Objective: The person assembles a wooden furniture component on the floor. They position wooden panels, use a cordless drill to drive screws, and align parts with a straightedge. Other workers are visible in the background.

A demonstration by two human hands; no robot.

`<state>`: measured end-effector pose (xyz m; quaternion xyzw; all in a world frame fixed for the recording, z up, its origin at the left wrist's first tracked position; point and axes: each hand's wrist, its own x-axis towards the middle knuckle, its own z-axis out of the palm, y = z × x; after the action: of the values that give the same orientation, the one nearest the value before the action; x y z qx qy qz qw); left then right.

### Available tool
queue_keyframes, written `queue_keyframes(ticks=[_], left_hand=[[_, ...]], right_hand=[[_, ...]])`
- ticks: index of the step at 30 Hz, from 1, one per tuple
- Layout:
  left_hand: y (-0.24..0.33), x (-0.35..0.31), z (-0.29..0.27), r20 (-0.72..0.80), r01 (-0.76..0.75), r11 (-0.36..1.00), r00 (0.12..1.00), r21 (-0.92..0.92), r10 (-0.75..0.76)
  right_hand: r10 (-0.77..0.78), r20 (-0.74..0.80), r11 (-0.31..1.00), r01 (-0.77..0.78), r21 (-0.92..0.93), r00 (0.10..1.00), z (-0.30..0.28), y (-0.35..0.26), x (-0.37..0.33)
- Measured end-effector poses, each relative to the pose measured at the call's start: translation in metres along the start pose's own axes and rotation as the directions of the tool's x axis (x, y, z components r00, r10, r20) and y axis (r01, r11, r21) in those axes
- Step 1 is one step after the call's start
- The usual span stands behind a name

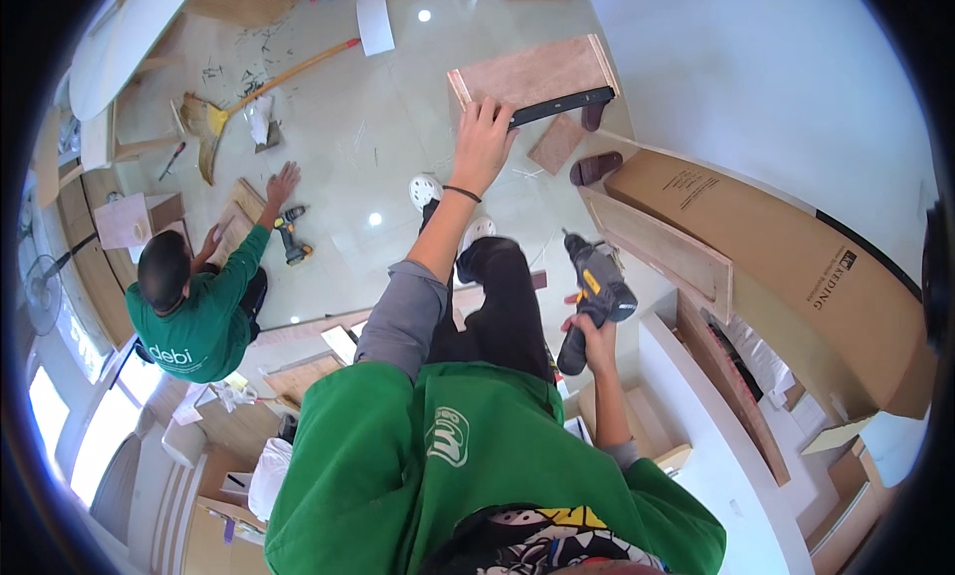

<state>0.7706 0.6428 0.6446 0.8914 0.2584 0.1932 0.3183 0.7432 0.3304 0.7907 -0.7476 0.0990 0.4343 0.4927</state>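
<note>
A wooden drawer box [532,75] stands ahead of me, with a black drawer slide [564,104] along its near edge. My left hand [482,142] is closed over that edge at the slide's left end, its fingertips resting on the wood. What the thumb does is hidden. Lower and to the right, my right hand [595,344] wraps round the handle of a black and yellow cordless drill [600,282]. The drill's tip points up and away from me, apart from the box.
On the left, a co-worker in green [194,326] crouches beside boards and another drill [291,237]. A broom [288,73] lies near scattered bits. Long cardboard cartons [756,247] and a wooden panel [662,252] line the right. Brown slippers [597,167] lie near the box.
</note>
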Motion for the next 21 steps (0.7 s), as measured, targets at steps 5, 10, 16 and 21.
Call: queue_keyframes(ticks=[5,10,16,21], left_hand=[[-0.004,-0.01,-0.012,-0.005,-0.022,0.998,1.0,-0.063,0.022],[-0.008,-0.019,-0.013,-0.101,0.134,0.991,0.986,-0.01,-0.135],[0.007,-0.028,-0.014,-0.163,0.311,0.95,0.937,-0.014,-0.31],[0.013,-0.039,-0.009,-0.238,0.445,0.881,0.848,-0.162,-0.473]], right_hand=[[-0.08,0.041,0.997,0.08,0.003,0.996,0.015,-0.045,0.016],[-0.113,0.217,0.978,0.147,-0.146,0.97,0.003,-0.08,0.05],[-0.041,0.318,0.985,0.092,-0.147,0.947,0.005,-0.127,0.08],[-0.054,0.423,0.92,0.21,-0.331,0.905,0.0,-0.166,0.108]])
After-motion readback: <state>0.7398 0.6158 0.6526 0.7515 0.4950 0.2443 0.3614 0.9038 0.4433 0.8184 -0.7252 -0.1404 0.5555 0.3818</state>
